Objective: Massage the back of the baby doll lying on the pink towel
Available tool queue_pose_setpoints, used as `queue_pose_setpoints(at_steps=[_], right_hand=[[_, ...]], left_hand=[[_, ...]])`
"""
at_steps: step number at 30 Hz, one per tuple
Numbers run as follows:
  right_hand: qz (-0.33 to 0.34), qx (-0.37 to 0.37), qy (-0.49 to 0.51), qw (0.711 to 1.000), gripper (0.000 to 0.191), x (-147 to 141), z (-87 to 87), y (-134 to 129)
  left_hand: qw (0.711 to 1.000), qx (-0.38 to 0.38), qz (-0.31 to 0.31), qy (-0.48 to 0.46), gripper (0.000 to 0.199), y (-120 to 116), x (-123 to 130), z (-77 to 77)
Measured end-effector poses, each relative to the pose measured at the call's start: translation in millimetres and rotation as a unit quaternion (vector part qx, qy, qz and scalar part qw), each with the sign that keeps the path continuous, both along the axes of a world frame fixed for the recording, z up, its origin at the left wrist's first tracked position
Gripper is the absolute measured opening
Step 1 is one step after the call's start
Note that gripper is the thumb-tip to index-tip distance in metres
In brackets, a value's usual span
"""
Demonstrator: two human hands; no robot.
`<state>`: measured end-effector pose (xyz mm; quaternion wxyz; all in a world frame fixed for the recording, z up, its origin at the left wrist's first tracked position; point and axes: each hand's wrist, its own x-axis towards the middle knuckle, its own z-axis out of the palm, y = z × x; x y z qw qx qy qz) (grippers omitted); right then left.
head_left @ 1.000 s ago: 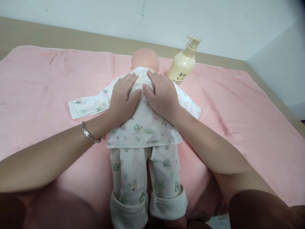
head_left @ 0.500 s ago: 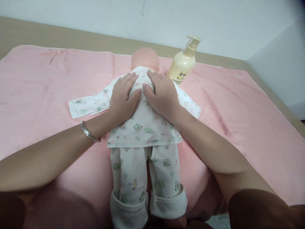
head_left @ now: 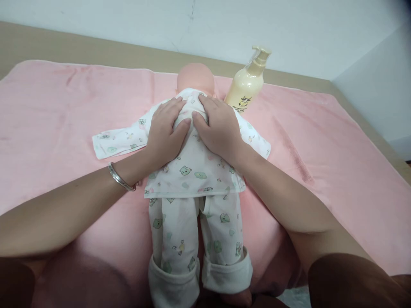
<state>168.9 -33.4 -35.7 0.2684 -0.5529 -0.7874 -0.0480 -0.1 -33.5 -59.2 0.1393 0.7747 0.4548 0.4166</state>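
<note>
A baby doll lies with its head toward the wall, the back of its bare head showing. It wears a white printed shirt and matching trousers with rolled cuffs. My left hand rests flat on the left side of the shirt's upper part, fingers stretched out. On the right side of it lies my right hand, palm down with fingers extended. The two thumbs point at each other with a small gap between them. Neither hand grips anything.
A cream pump bottle with a cow picture stands right of the doll's head. Under everything spreads a pink blanket on a tan surface, which meets a pale wall. A silver bracelet circles my left wrist.
</note>
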Motion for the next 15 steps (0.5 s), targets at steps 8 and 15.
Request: queue_pose_setpoints(at_steps=[8,15], right_hand=[[-0.009,-0.007,-0.004,1.0,0.051,-2.0,2.8,-2.1],[-0.011,-0.017,-0.017,1.0,0.051,-2.1,4.7,-2.7]], left_hand=[[1.0,-0.001,-0.005,-0.006,0.046,0.4,-0.3,-0.5],[1.0,0.001,-0.005,-0.005,0.046,0.0,0.1,-0.6]])
